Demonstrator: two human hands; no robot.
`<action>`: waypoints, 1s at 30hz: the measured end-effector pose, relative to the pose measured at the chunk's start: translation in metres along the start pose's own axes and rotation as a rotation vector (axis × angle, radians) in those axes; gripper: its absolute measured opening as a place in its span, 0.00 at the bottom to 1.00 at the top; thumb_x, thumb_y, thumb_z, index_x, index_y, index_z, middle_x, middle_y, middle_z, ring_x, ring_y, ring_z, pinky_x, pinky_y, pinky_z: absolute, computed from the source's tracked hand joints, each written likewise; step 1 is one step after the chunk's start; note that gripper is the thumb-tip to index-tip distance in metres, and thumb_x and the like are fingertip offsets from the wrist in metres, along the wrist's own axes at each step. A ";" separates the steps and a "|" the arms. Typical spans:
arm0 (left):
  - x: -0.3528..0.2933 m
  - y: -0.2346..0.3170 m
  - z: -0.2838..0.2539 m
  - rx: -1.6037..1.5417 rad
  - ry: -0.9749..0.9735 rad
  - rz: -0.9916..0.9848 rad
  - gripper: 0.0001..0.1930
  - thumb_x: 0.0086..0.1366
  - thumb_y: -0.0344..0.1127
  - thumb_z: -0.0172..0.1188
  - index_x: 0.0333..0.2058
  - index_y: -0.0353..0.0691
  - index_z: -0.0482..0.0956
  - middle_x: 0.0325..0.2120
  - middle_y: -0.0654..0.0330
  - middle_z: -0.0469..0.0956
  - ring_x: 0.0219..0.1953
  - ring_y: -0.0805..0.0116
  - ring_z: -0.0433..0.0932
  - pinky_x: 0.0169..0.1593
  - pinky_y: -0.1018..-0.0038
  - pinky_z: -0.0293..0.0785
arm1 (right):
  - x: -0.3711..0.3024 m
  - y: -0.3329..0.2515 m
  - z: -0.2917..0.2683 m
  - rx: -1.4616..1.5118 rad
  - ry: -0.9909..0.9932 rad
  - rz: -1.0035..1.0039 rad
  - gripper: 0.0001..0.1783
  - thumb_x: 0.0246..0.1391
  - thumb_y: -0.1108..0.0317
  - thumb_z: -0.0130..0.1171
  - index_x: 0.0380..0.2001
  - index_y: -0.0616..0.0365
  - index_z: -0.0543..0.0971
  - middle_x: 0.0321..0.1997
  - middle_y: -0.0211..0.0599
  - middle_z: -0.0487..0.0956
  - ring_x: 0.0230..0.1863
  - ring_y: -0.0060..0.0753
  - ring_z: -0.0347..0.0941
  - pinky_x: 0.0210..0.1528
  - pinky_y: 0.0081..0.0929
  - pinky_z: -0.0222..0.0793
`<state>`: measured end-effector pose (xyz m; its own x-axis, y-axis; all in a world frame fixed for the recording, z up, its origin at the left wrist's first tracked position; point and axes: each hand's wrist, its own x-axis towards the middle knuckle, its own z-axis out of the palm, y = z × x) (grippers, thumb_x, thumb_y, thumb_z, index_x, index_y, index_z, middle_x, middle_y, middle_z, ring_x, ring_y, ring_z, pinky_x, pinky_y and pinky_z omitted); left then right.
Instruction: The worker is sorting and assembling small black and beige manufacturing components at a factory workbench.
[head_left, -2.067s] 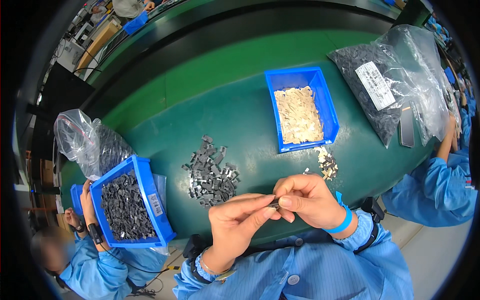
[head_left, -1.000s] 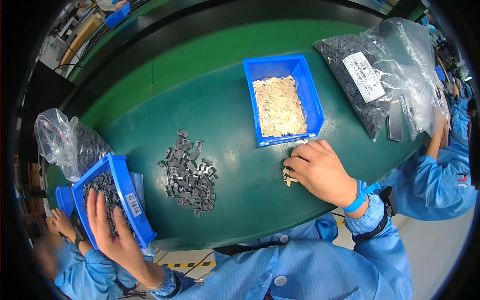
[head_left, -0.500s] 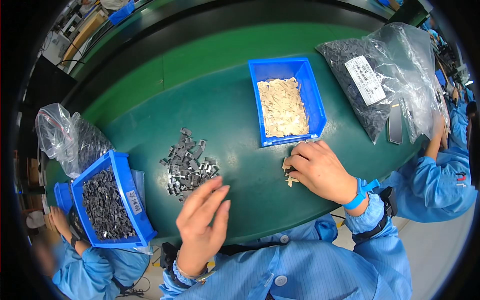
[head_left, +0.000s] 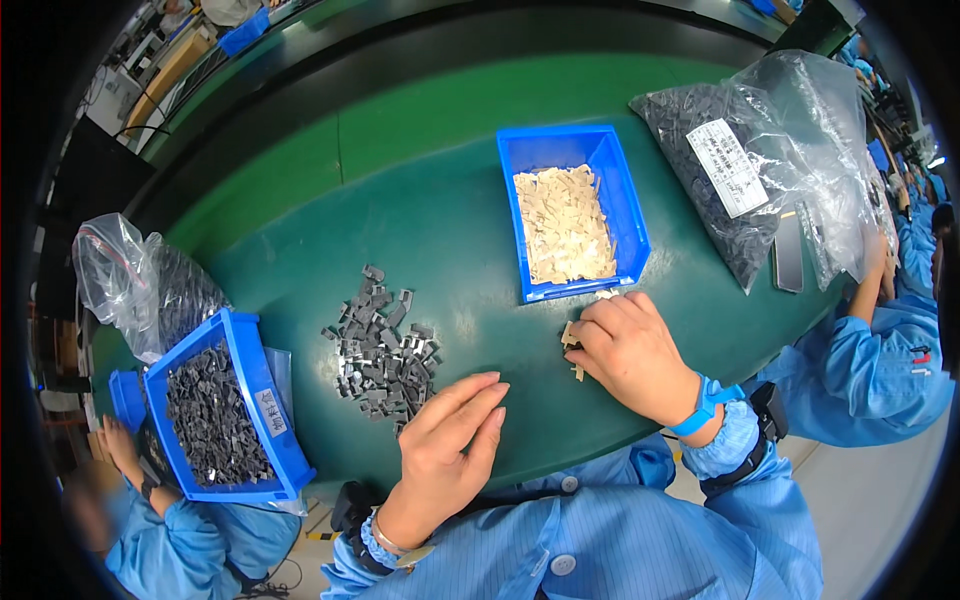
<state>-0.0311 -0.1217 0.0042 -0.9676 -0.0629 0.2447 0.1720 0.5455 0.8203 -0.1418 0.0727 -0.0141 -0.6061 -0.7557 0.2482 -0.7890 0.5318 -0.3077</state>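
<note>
We see the green worktop (head_left: 480, 250) first, spread out beyond the left hand (head_left: 435, 465) and the right hand (head_left: 640, 355), both at its near side. Well off to the right of the right hand sits a co-worker in blue (head_left: 865, 365). To the left of the left hand, past the worktop's edge, we find a second person in blue (head_left: 185, 540).

Beyond the right hand and farther right lies a clear plastic bag (head_left: 705, 155), packed with dark parts and bearing a white label. Left of the left hand, well apart from it, stands a tilted blue bin (head_left: 292, 453) filled with small dark pieces (head_left: 215, 415). Just past the right hand's knuckles we see another blue bin (head_left: 620, 175), with a bed of thin pale pieces (head_left: 565, 225) in it. A smaller clear bag (head_left: 130, 285), also with dark contents, rests far to the left and beyond the left hand.

Just beside the left hand, on its far left side, a loose heap of dark grey clips (head_left: 385, 345) covers the worktop. The left hand has its fingers long and loosely straight, the thumb slightly away from them. The right hand, a blue band (head_left: 703, 405) around its wrist, is curled with its fingertips down; we cannot tell whether they grip anything.

Right of the right hand, near the labelled bag, lies a dark phone (head_left: 788, 255). Smallest is the scatter of pale and dark bits (head_left: 569, 338), partly hidden beneath the right fingertips.
</note>
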 end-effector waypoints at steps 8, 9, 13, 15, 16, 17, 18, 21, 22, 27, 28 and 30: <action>0.004 -0.002 0.009 0.018 -0.024 0.049 0.11 0.51 0.20 0.58 0.36 0.31 0.78 0.37 0.50 0.77 0.34 0.64 0.78 0.37 0.76 0.75 | -0.002 0.002 0.011 -0.207 0.065 -0.180 0.08 0.31 0.70 0.56 0.22 0.59 0.74 0.22 0.32 0.68 0.27 0.30 0.67 0.36 0.27 0.61; 0.005 -0.002 0.010 0.010 -0.026 0.031 0.11 0.52 0.20 0.58 0.36 0.30 0.77 0.37 0.50 0.77 0.34 0.65 0.78 0.37 0.77 0.75 | -0.001 0.003 0.011 -0.218 0.081 -0.203 0.08 0.31 0.71 0.56 0.22 0.59 0.74 0.22 0.32 0.67 0.27 0.30 0.67 0.36 0.27 0.62; 0.005 -0.005 0.015 -0.163 -0.067 -0.139 0.11 0.53 0.20 0.56 0.38 0.30 0.77 0.36 0.51 0.76 0.32 0.69 0.78 0.34 0.79 0.77 | 0.000 0.007 0.012 -0.172 0.103 -0.229 0.09 0.31 0.71 0.55 0.23 0.60 0.74 0.22 0.32 0.67 0.26 0.29 0.66 0.36 0.27 0.62; 0.005 -0.005 0.017 -0.195 -0.080 -0.151 0.11 0.54 0.20 0.56 0.38 0.29 0.77 0.36 0.51 0.76 0.32 0.70 0.78 0.33 0.79 0.77 | -0.001 0.009 0.011 -0.169 0.106 -0.281 0.11 0.31 0.71 0.55 0.25 0.60 0.75 0.22 0.32 0.66 0.26 0.29 0.66 0.36 0.27 0.63; 0.004 -0.005 0.017 -0.226 -0.097 -0.162 0.11 0.54 0.20 0.56 0.38 0.29 0.76 0.36 0.51 0.76 0.32 0.71 0.78 0.33 0.80 0.78 | -0.001 0.011 0.011 -0.169 0.105 -0.285 0.11 0.31 0.71 0.55 0.25 0.60 0.75 0.22 0.32 0.66 0.26 0.29 0.66 0.36 0.27 0.63; 0.004 -0.007 0.018 -0.227 -0.094 -0.165 0.11 0.54 0.20 0.56 0.38 0.29 0.76 0.36 0.51 0.76 0.32 0.71 0.78 0.33 0.80 0.78 | 0.000 0.013 0.013 -0.169 0.123 -0.313 0.11 0.31 0.71 0.55 0.25 0.61 0.75 0.22 0.32 0.66 0.26 0.30 0.66 0.36 0.27 0.63; 0.004 -0.008 0.019 -0.244 -0.100 -0.181 0.11 0.54 0.20 0.55 0.39 0.29 0.76 0.36 0.51 0.76 0.32 0.70 0.79 0.33 0.80 0.78 | 0.000 0.015 0.013 -0.169 0.141 -0.341 0.12 0.31 0.71 0.56 0.26 0.61 0.75 0.22 0.32 0.66 0.25 0.30 0.66 0.36 0.27 0.63; 0.003 -0.010 0.020 -0.283 -0.109 -0.210 0.11 0.55 0.20 0.55 0.39 0.29 0.76 0.36 0.51 0.76 0.32 0.70 0.79 0.33 0.80 0.77 | -0.001 0.013 0.008 -0.158 0.054 -0.330 0.12 0.33 0.74 0.57 0.29 0.63 0.76 0.29 0.36 0.71 0.27 0.30 0.68 0.35 0.28 0.65; 0.003 -0.011 0.020 -0.303 -0.115 -0.222 0.11 0.55 0.20 0.55 0.39 0.29 0.76 0.36 0.51 0.76 0.32 0.70 0.79 0.33 0.80 0.77 | 0.000 0.013 0.006 -0.158 0.052 -0.331 0.12 0.33 0.74 0.57 0.29 0.63 0.76 0.29 0.36 0.71 0.27 0.30 0.68 0.35 0.28 0.65; 0.002 -0.013 0.021 -0.338 -0.125 -0.243 0.11 0.55 0.20 0.55 0.39 0.29 0.76 0.36 0.52 0.76 0.32 0.70 0.79 0.33 0.80 0.77 | 0.003 0.013 -0.001 -0.185 -0.019 -0.394 0.14 0.33 0.74 0.56 0.29 0.64 0.77 0.29 0.36 0.72 0.29 0.31 0.69 0.35 0.26 0.66; 0.002 -0.013 0.021 -0.350 -0.135 -0.247 0.11 0.55 0.20 0.55 0.39 0.30 0.76 0.36 0.52 0.76 0.32 0.70 0.79 0.33 0.80 0.77 | 0.003 0.014 -0.002 -0.185 -0.019 -0.395 0.14 0.33 0.74 0.56 0.29 0.64 0.77 0.29 0.36 0.72 0.29 0.31 0.69 0.35 0.26 0.66; 0.003 -0.013 0.021 -0.355 -0.136 -0.251 0.11 0.55 0.20 0.55 0.39 0.30 0.76 0.36 0.52 0.76 0.32 0.70 0.79 0.33 0.80 0.77 | 0.004 0.016 -0.003 -0.191 -0.030 -0.429 0.14 0.33 0.73 0.56 0.29 0.64 0.77 0.29 0.36 0.72 0.29 0.32 0.69 0.35 0.25 0.66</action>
<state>-0.0401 -0.1108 -0.0165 -0.9988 -0.0331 -0.0356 -0.0417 0.2052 0.9778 -0.1569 0.0789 -0.0154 -0.2205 -0.9317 0.2885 -0.9737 0.2279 -0.0082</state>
